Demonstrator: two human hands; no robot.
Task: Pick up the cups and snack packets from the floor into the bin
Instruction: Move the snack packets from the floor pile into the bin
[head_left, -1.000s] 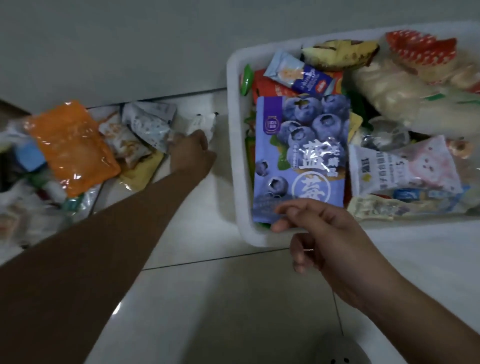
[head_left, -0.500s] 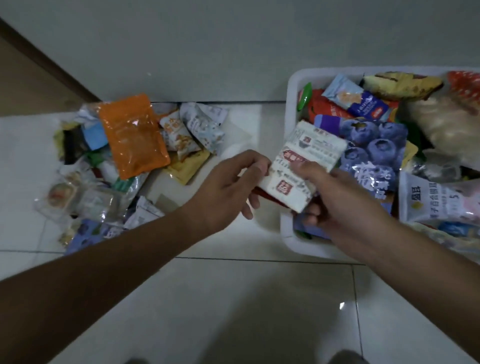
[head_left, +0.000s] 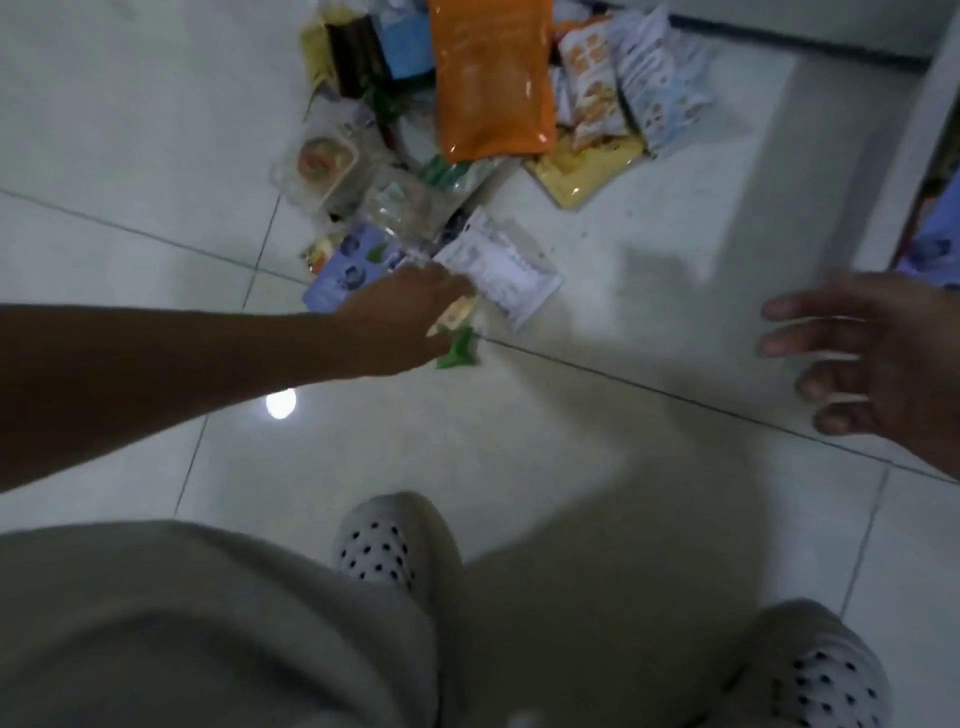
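The left hand (head_left: 410, 317) meets the white packet (head_left: 498, 265) at 12 o'clock, grip unclear, right hand (head_left: 878, 358) spread empty; it could slip mid-carry.

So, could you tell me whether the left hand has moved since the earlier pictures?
Yes. The left hand has gone leftward, away from the bin, and is now below the orange packet, at a white packet.

Quick look: left arm reaches in from the left edge toward the middle. The left hand (head_left: 405, 317) is back-up and blurred, fingertips hidden, grip unclear. The right hand (head_left: 878, 358) hangs at the right edge, 4 fingers (head_left: 800, 343) spread, pointing left, holding nothing.
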